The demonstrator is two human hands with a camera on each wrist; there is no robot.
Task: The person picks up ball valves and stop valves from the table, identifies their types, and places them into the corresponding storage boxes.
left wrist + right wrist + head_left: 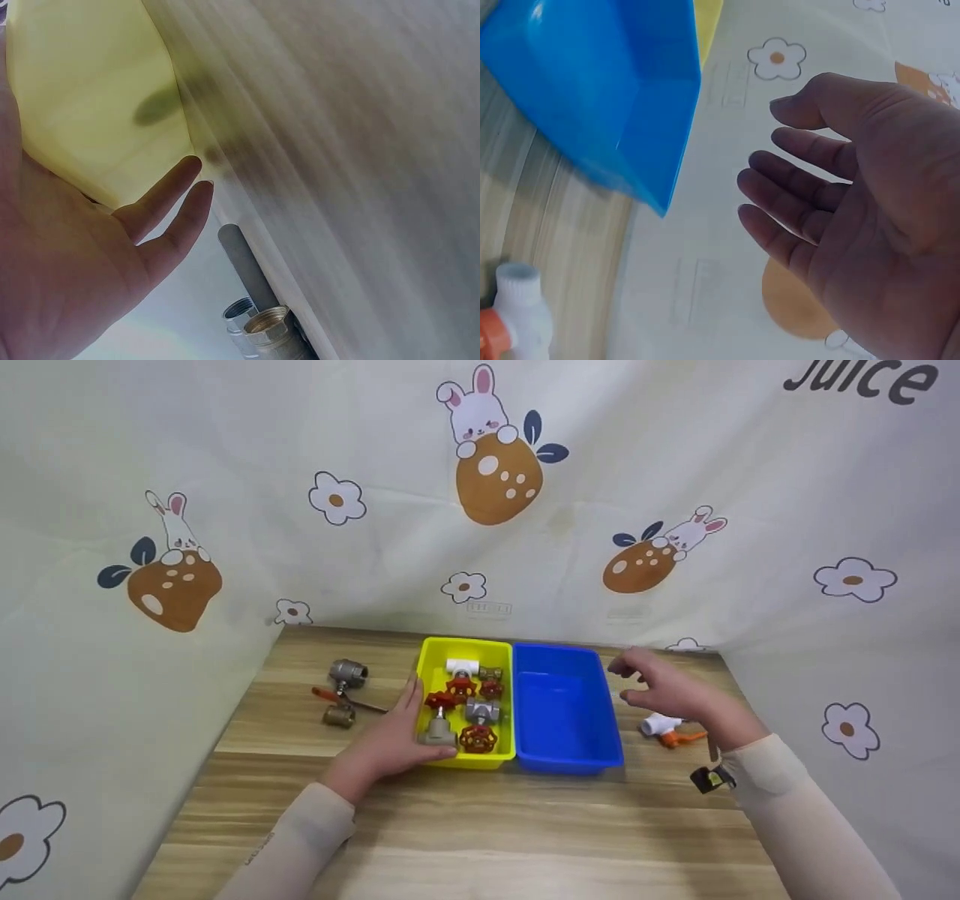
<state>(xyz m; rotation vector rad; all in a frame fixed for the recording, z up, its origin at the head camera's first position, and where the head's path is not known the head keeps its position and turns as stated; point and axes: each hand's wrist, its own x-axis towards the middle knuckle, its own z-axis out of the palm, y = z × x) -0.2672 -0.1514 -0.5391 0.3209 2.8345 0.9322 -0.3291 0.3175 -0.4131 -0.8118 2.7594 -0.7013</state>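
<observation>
The yellow bin (480, 763) and the blue bin (566, 697) stood side by side on the table (480, 840), their long rims meeting. The left hand (390, 742) lay along the yellow bin's outer left wall, fingers nearly straight, thumb reaching over the near left corner; whether it touched the grey valve (440, 729) there I could not tell. The right hand (670, 684) hung in the air past the blue bin's right rim — fingers loosely bent, thumb apart, nothing in its hold. A strip of wood ran between that rim and the white valve (660, 725), and a broader one stretched in front of both bins. The cloth (390, 570) rose at the back and both sides.

The bins looked like smooth, glossy plastic, rectangular with rounded corners. Inside the yellow one sat several valves with round red handwheels, among them a silvery one (481, 711) and a white-topped one (463, 666). Left of it lay a steel valve (349, 673) and a brass valve (339, 715), stubby and threaded inside — the table's grain streaked beneath them.
</observation>
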